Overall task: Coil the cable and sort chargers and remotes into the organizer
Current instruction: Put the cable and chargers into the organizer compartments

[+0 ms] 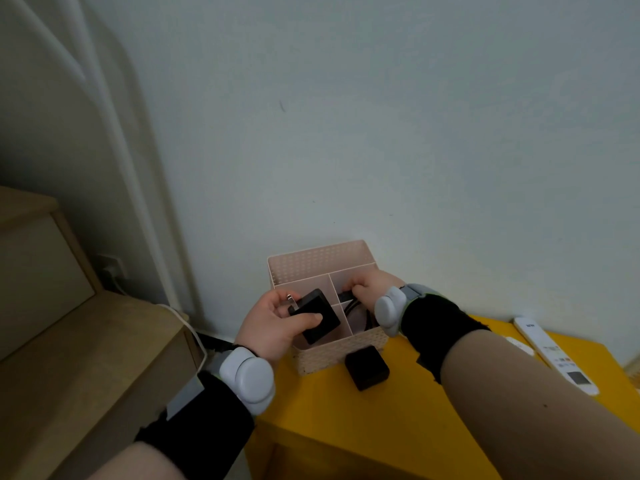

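Observation:
A pale pink perforated organizer (320, 259) with several compartments stands on the yellow table (398, 420) against the wall. My left hand (273, 323) holds a flat black charger (317, 315) with metal prongs over the organizer's front left compartment. My right hand (372, 284) grips the black cable (358, 306), which hangs into the right compartment. A second black cube charger (367, 372) lies on the table in front of the organizer. A white remote (554, 355) lies at the right, and a smaller white remote (519, 344) is partly hidden by my right forearm.
Beige wooden steps (86, 341) rise at the left. A wall socket (112, 268) with a white cord (194, 337) sits between the steps and the table. The wall stands right behind the organizer.

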The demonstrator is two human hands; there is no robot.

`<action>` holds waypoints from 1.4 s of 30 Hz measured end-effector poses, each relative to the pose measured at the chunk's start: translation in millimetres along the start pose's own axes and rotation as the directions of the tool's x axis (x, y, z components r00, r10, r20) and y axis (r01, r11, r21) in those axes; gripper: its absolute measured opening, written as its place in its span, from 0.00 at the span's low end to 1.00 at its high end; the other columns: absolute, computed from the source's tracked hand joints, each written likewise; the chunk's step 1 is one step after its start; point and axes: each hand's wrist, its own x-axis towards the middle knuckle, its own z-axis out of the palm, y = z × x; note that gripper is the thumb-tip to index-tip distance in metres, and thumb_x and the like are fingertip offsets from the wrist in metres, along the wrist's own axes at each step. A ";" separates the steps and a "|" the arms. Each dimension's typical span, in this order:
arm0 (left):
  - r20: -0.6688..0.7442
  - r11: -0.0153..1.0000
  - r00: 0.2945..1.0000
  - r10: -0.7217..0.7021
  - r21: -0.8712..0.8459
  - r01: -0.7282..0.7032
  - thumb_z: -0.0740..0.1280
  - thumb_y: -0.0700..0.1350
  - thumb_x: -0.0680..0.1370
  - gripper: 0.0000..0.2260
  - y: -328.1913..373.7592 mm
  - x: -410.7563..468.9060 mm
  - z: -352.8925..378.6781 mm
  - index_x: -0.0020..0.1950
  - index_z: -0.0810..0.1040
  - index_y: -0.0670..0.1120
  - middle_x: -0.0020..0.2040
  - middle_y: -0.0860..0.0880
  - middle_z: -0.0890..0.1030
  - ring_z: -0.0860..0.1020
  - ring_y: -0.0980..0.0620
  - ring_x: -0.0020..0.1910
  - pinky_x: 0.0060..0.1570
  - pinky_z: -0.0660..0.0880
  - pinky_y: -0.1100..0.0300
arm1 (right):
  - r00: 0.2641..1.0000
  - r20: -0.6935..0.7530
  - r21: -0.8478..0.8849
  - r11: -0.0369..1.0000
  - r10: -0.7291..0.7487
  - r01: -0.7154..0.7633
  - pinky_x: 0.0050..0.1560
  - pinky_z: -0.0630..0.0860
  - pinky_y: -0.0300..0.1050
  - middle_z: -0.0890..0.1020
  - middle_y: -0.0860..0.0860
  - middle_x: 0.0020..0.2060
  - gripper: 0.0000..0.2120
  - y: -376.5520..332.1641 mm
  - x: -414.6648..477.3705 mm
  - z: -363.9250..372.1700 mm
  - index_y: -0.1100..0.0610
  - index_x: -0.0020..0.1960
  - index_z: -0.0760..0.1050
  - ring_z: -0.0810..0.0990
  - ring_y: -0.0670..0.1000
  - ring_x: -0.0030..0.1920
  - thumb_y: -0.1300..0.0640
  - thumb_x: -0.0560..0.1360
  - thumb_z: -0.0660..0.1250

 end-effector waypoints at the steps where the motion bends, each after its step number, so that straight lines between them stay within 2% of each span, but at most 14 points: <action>1: -0.002 1.000 1.000 -0.002 0.002 0.002 0.71 0.28 0.66 0.17 -0.4 -0.2 0.0 0.50 0.73 0.41 0.46 0.35 0.82 0.81 0.34 0.49 0.53 0.77 0.42 | 1.000 0.008 -0.014 1.000 0.004 -0.003 0.57 0.73 0.46 0.78 0.56 0.61 0.17 -0.4 0.5 -0.1 0.55 0.62 0.75 0.75 0.58 0.60 0.58 0.78 0.54; 6: 0.000 1.000 1.000 -0.013 0.027 0.013 0.75 0.31 0.63 0.19 0.8 -2.9 -0.3 0.50 0.73 0.41 0.46 0.35 0.82 0.81 0.34 0.48 0.52 0.77 0.42 | 0.998 0.063 -0.085 0.996 0.021 -0.015 0.57 0.74 0.49 0.78 0.58 0.60 0.17 -3.5 1.5 -0.2 0.56 0.62 0.75 0.76 0.59 0.58 0.56 0.77 0.54; 10: -0.012 0.999 1.000 -0.009 0.048 0.009 0.74 0.30 0.64 0.17 1.6 -2.7 -0.7 0.47 0.74 0.43 0.43 0.37 0.82 0.81 0.33 0.48 0.51 0.77 0.42 | 1.000 0.009 0.000 1.000 0.015 -0.015 0.56 0.75 0.50 0.80 0.57 0.57 0.15 -2.1 -4.0 -1.0 0.57 0.58 0.76 0.77 0.59 0.56 0.56 0.77 0.55; 12: -0.021 0.999 1.000 -0.003 0.054 0.004 0.74 0.30 0.65 0.17 3.0 -2.9 -0.7 0.47 0.74 0.43 0.43 0.37 0.82 0.81 0.34 0.47 0.52 0.77 0.41 | 0.994 -0.111 0.111 0.994 0.022 -0.009 0.56 0.75 0.50 0.81 0.57 0.54 0.14 1.2 -9.2 -0.3 0.58 0.55 0.78 0.78 0.58 0.54 0.55 0.77 0.57; 14: -0.024 0.997 1.000 0.005 0.078 -0.003 0.75 0.32 0.64 0.18 4.5 -3.5 0.1 0.48 0.74 0.45 0.44 0.38 0.83 0.82 0.37 0.46 0.52 0.78 0.43 | 0.961 -0.273 0.322 0.946 0.054 0.038 0.55 0.76 0.49 0.83 0.54 0.49 0.11 0.1 -17.1 1.5 0.55 0.51 0.79 0.80 0.55 0.51 0.52 0.75 0.62; 16: -0.025 0.995 0.999 0.020 0.098 -0.017 0.75 0.32 0.64 0.18 5.7 -4.9 2.4 0.48 0.73 0.46 0.44 0.40 0.83 0.82 0.39 0.46 0.48 0.79 0.48 | 0.928 -0.367 0.555 0.815 0.062 0.165 0.52 0.77 0.44 0.84 0.51 0.45 0.08 -10.2 -31.7 -1.1 0.53 0.49 0.80 0.82 0.49 0.48 0.52 0.74 0.66; 18: -0.016 0.994 1.000 0.025 0.111 -0.023 0.75 0.32 0.65 0.19 6.6 -5.7 6.0 0.49 0.73 0.47 0.43 0.42 0.84 0.82 0.40 0.46 0.46 0.79 0.51 | 0.929 -0.369 0.654 0.707 -0.010 0.267 0.48 0.76 0.33 0.83 0.48 0.44 0.09 -23.9 -50.2 -9.8 0.54 0.51 0.80 0.80 0.44 0.45 0.54 0.73 0.69; 19: -0.009 0.992 1.000 0.025 0.124 -0.024 0.75 0.32 0.65 0.20 6.8 -5.9 7.7 0.49 0.73 0.47 0.43 0.43 0.84 0.82 0.41 0.46 0.47 0.79 0.50 | 0.934 -0.350 0.648 0.703 -0.067 0.293 0.48 0.75 0.31 0.82 0.45 0.44 0.11 -28.9 -57.7 -14.7 0.53 0.53 0.80 0.80 0.42 0.46 0.54 0.72 0.70; 23: 0.031 0.980 0.999 0.024 0.197 -0.030 0.77 0.34 0.62 0.22 8.3 -7.8 9.3 0.52 0.76 0.44 0.44 0.43 0.85 0.83 0.43 0.47 0.53 0.78 0.44 | 0.951 -0.254 0.482 0.829 -0.177 0.283 0.55 0.73 0.35 0.78 0.37 0.45 0.18 -37.4 -73.4 -25.1 0.47 0.59 0.77 0.76 0.40 0.51 0.50 0.70 0.71; 27: 0.064 0.965 0.997 0.040 0.256 -0.055 0.79 0.39 0.58 0.24 10.4 -12.0 12.9 0.53 0.79 0.43 0.45 0.43 0.85 0.83 0.45 0.46 0.52 0.79 0.45 | 0.953 -0.230 0.410 0.869 -0.196 0.277 0.56 0.72 0.38 0.79 0.41 0.53 0.19 -38.4 -80.3 -24.2 0.45 0.62 0.75 0.76 0.42 0.53 0.48 0.71 0.70; 32: 0.090 0.956 0.993 0.081 0.275 -0.103 0.79 0.39 0.59 0.23 13.1 -17.3 16.0 0.53 0.81 0.44 0.47 0.44 0.85 0.83 0.46 0.48 0.51 0.79 0.47 | 0.950 -0.246 0.419 0.863 -0.191 0.282 0.54 0.74 0.39 0.80 0.44 0.49 0.19 -43.4 -86.4 -19.6 0.48 0.60 0.77 0.77 0.43 0.49 0.50 0.70 0.72; 36: 0.070 0.961 0.992 0.107 0.250 -0.122 0.78 0.35 0.61 0.21 14.4 -18.9 19.2 0.53 0.82 0.42 0.47 0.43 0.85 0.83 0.45 0.48 0.50 0.80 0.51 | 0.939 -0.216 0.454 0.823 -0.270 0.341 0.55 0.77 0.40 0.83 0.43 0.48 0.15 -46.1 -90.2 -18.3 0.47 0.56 0.80 0.81 0.43 0.51 0.54 0.70 0.73; 39: 0.028 0.969 0.995 0.101 0.224 -0.105 0.78 0.35 0.60 0.23 15.5 -18.6 19.1 0.54 0.80 0.41 0.47 0.43 0.84 0.83 0.47 0.48 0.49 0.80 0.55 | 0.945 -0.191 0.414 0.851 -0.267 0.324 0.51 0.75 0.34 0.80 0.38 0.41 0.13 -44.2 -91.7 -19.8 0.48 0.55 0.80 0.79 0.38 0.44 0.57 0.71 0.71; 42: 0.000 0.976 0.994 0.108 0.191 -0.106 0.78 0.32 0.61 0.20 19.9 -20.2 20.5 0.49 0.78 0.45 0.44 0.47 0.83 0.81 0.52 0.43 0.43 0.79 0.63 | 0.947 -0.222 0.381 0.873 -0.233 0.305 0.50 0.73 0.32 0.80 0.40 0.44 0.15 -42.6 -90.5 -17.7 0.50 0.58 0.78 0.78 0.38 0.45 0.56 0.72 0.70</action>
